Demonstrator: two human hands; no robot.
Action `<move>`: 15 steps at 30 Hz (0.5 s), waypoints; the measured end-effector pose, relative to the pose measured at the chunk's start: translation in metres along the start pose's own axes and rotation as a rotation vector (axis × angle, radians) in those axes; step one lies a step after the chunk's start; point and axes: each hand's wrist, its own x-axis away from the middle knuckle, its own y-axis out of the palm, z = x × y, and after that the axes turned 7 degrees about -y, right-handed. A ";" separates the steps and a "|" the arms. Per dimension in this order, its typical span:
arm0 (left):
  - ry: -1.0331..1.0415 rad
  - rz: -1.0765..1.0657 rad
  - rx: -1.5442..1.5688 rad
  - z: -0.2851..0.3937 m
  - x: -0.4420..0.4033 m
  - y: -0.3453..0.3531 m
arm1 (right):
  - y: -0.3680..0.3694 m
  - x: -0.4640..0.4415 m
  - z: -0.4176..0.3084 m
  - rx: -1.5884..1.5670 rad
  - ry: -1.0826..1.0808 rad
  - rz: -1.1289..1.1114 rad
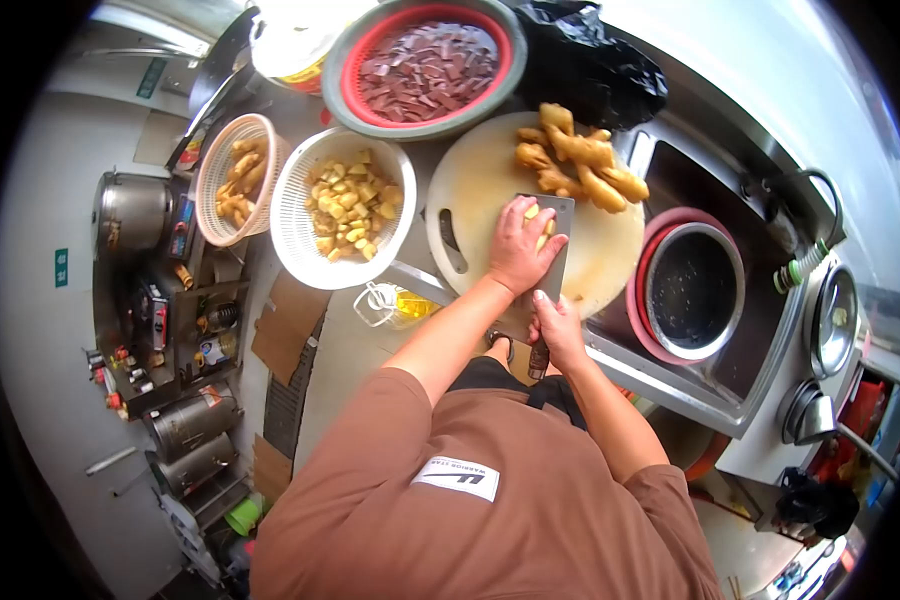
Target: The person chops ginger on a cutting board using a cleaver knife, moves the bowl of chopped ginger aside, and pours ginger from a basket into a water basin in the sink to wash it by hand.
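Observation:
A round cutting board (pixel 470 180) carries a heap of whole ginger (pixel 585 158) at its back right. My right hand (pixel 558 328) is closed round the handle of a cleaver (pixel 558 240), whose broad blade lies over the board. On the blade's left side, my left hand (pixel 522 247) is pressed over pale ginger pieces (pixel 540 225), some showing by its fingers. Left of the board, a white colander (pixel 290 215) holds many cut ginger chunks (pixel 348 208). A pink basket (pixel 208 185) further left contains more whole ginger (pixel 240 185).
Behind the board stand a grey basin with a red strainer (pixel 348 75) of dark red pieces and a black plastic bag (pixel 595 70). At right, a sink (pixel 760 345) holds nested bowls (pixel 692 285). An oil jug (pixel 410 303) is below the counter edge.

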 end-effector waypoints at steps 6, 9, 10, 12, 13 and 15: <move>-0.035 0.222 0.000 -0.005 -0.013 -0.095 | 0.058 0.010 -0.038 0.275 -0.016 -0.231; 0.006 0.368 -0.101 -0.036 -0.037 -0.158 | 0.116 0.009 -0.069 0.342 -0.094 -0.315; -0.022 0.420 -0.108 -0.050 -0.046 -0.172 | 0.130 0.006 -0.077 0.357 -0.125 -0.344; -0.117 0.490 -0.089 -0.098 -0.061 -0.184 | 0.146 0.002 -0.085 0.368 -0.142 -0.321; -0.278 0.411 -0.119 -0.122 -0.062 -0.186 | 0.142 0.005 -0.086 0.373 -0.147 -0.299; -0.231 0.461 -0.493 -0.150 -0.056 -0.182 | 0.126 0.008 -0.091 0.355 -0.229 -0.235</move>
